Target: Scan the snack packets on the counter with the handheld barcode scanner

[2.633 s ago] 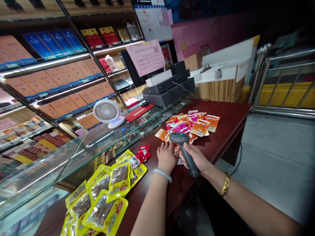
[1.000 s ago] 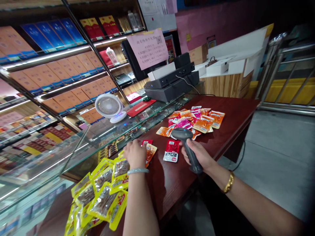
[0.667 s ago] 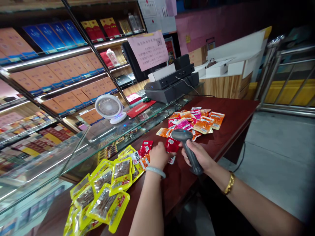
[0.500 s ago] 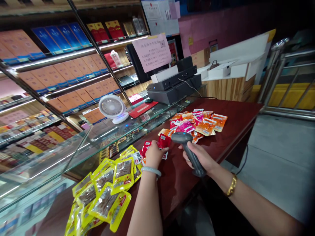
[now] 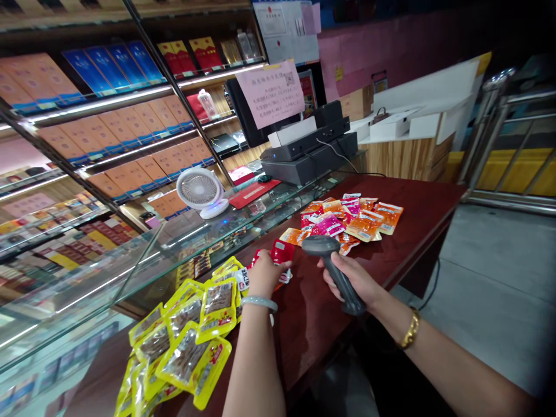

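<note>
My right hand (image 5: 354,278) is wrapped round the grip of a dark grey barcode scanner (image 5: 332,263), its head tilted toward the left. My left hand (image 5: 266,275), with a pale bangle at the wrist, pinches a red snack packet (image 5: 282,251) over the table. More red packets lie under and beside those fingers, partly hidden. To the left of this hand spreads a pile of yellow snack packets (image 5: 185,347) with brown contents showing through clear windows. Beyond the scanner lies a second pile, of orange, pink and red packets (image 5: 365,223).
Both piles rest on a dark red wooden table (image 5: 417,202). A glass display counter (image 5: 174,255) runs along its far side, bearing a white fan (image 5: 200,188) and a black register unit (image 5: 308,156). Shelves of boxes stand behind. A metal railing (image 5: 499,139) is at right.
My left hand has shifted slightly left with the red packet. The scanner stays almost in place, and the blue light on its top no longer shows.
</note>
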Motion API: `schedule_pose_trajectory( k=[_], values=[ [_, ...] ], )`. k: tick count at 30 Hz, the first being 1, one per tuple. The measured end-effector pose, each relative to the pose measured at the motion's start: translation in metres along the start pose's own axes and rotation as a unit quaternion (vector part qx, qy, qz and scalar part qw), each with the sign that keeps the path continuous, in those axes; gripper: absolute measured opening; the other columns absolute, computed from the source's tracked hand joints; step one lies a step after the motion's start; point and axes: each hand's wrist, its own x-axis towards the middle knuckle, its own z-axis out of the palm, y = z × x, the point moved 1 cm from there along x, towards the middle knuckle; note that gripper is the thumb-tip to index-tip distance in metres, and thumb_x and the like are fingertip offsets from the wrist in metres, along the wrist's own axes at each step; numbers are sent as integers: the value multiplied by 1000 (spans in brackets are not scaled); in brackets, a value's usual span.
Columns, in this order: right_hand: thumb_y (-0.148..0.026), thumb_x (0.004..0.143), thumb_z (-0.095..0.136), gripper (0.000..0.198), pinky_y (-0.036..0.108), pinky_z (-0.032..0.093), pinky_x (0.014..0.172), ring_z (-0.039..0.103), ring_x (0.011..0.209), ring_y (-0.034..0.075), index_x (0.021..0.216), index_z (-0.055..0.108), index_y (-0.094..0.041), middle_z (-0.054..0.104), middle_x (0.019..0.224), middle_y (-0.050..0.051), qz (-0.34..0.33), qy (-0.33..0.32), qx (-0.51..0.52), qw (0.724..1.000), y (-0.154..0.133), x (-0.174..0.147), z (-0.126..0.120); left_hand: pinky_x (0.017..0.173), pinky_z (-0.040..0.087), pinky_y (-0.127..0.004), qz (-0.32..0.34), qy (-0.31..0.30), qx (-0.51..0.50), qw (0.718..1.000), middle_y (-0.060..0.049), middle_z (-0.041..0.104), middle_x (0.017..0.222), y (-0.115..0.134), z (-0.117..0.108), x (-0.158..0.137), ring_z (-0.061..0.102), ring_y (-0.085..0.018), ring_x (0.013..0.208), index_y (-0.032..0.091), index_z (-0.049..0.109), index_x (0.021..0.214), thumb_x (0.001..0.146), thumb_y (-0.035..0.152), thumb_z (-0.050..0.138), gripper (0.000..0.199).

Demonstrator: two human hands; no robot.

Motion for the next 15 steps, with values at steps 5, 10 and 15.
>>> schedule_pose_trajectory(
  k=[5,10,15],
  values=[
    [-59,84,58,41,17,35,31,46,33,8,90,56,-19,55,52,-6,9,3,14,1000,1,1,-1,95,35,-52,-85,153,102,979,-21,62,117,-24,-30,-6,54,-39,114,14,55,111,76,59,57,57],
    [-59,80,62,42,17,35,30,46,33,8,90,55,-19,55,51,-6,-3,21,29,999,-1,1,4,107,29,-48,-10,258,68,964,-15,45,144,-9,-18,-7,33,-33,136,18,50,128,83,48,55,55],
    [-61,78,63,44,17,36,30,46,33,8,90,54,-20,55,52,-7,-16,39,54,998,-4,2,5,109,31,-40,153,111,23,982,-15,48,143,36,28,10,37,-27,137,18,43,138,84,39,58,60]
  ],
)
